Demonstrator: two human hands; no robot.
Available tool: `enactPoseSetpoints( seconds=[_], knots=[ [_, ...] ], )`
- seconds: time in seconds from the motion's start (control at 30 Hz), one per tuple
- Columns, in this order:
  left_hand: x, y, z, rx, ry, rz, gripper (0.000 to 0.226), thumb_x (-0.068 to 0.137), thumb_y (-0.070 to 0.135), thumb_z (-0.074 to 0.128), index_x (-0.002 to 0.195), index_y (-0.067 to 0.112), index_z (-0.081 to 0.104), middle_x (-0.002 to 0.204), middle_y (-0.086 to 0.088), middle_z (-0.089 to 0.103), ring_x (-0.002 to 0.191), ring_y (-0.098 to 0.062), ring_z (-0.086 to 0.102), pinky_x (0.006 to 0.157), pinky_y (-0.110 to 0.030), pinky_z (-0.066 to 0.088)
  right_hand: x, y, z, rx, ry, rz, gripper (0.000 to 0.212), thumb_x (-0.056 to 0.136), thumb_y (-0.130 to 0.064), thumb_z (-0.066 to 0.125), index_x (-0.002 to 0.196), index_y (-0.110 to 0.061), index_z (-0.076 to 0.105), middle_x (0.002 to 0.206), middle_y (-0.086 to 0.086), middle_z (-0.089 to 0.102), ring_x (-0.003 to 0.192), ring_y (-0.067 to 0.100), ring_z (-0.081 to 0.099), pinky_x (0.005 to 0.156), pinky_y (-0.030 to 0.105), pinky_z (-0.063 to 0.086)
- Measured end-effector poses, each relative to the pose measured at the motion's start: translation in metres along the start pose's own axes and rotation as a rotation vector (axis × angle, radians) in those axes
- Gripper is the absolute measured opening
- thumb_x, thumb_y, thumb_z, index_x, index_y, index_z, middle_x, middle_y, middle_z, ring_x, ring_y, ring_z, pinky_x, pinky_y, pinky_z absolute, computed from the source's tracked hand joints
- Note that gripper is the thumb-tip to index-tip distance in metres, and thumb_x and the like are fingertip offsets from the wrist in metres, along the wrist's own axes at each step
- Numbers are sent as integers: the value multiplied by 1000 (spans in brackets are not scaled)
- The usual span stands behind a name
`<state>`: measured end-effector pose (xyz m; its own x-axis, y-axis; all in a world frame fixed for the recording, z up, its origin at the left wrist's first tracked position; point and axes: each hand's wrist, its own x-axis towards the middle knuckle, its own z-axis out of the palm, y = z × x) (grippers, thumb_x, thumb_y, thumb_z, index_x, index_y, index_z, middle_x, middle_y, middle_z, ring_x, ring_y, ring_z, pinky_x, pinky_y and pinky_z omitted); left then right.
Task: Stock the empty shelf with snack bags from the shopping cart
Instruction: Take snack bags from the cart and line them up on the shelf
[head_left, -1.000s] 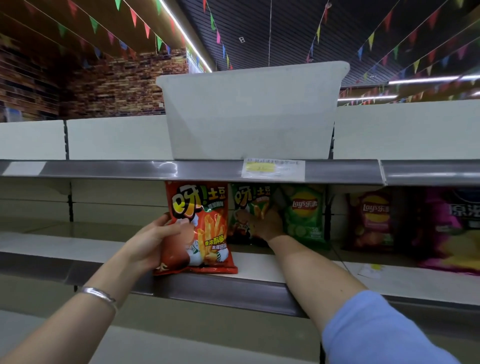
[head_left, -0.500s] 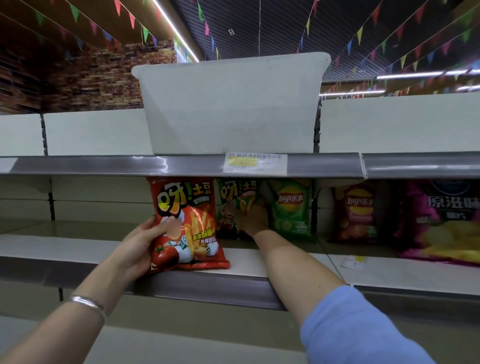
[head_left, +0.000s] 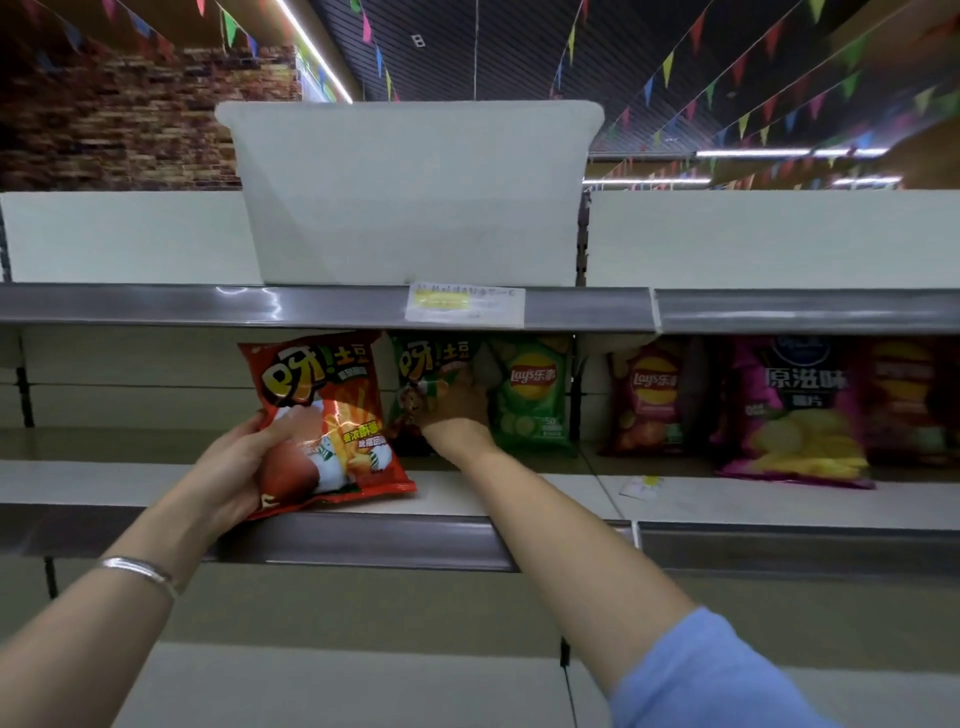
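Observation:
My left hand (head_left: 236, 470) grips a red snack bag (head_left: 332, 415) by its lower left corner; the bag leans on the front of the white middle shelf (head_left: 467, 496). My right hand (head_left: 454, 410) reaches deep into the shelf and holds a dark green snack bag (head_left: 431, 364) standing at the back. A bright green Lay's bag (head_left: 532, 395) stands right beside that hand. The shopping cart is out of view.
Further right on the shelf stand a red Lay's bag (head_left: 647, 400), a pink chip bag (head_left: 795, 410) and a dark red bag (head_left: 914, 400). A white plastic bin (head_left: 410, 192) sits on the shelf above, with a price label (head_left: 465, 304) on its rail.
The red bag has tilted and shifted slightly left in my left hand. My right hand stays on the dark green bag at the back. The view has tipped a little.

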<state>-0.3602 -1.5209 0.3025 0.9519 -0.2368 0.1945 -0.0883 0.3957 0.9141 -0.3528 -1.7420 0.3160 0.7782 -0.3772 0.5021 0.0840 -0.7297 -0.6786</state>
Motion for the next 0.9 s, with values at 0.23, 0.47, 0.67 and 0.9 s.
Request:
enactPoseSetpoints(
  seconds=[0.23, 0.47, 0.67, 0.9],
  knots=[
    [0, 1, 8, 65, -29, -41, 29, 99, 14, 54, 127, 6, 57, 111, -17, 70, 81, -27, 73, 63, -36, 62, -54, 2, -56, 169, -237, 64, 52, 101, -47, 47, 135, -9, 53, 135, 11, 57, 121, 26, 54, 89, 27, 40],
    [-11, -12, 60, 126, -225, -151, 36, 89, 25, 63, 113, -1, 65, 106, -22, 73, 77, -27, 75, 69, -38, 61, -82, 14, -78, 357, -327, 91, 81, 92, -69, 44, 152, -16, 32, 149, 3, 44, 129, 19, 50, 107, 31, 39],
    [-23, -26, 111, 31, -350, -178, 21, 100, 17, 50, 102, 2, 65, 90, -16, 76, 68, -21, 75, 52, -26, 58, -89, 33, -112, 167, -309, 72, 81, 79, -65, 68, 141, -20, 39, 136, 0, 56, 119, 18, 57, 105, 37, 47],
    [-28, -47, 161, -14, -552, -182, 55, 76, 32, 73, 123, 4, 61, 114, -16, 72, 93, -24, 74, 67, -30, 61, -106, 69, -166, 281, -197, 117, 66, 80, -38, 80, 131, -23, 40, 115, -7, 60, 105, 10, 61, 92, 25, 52]
  ],
)
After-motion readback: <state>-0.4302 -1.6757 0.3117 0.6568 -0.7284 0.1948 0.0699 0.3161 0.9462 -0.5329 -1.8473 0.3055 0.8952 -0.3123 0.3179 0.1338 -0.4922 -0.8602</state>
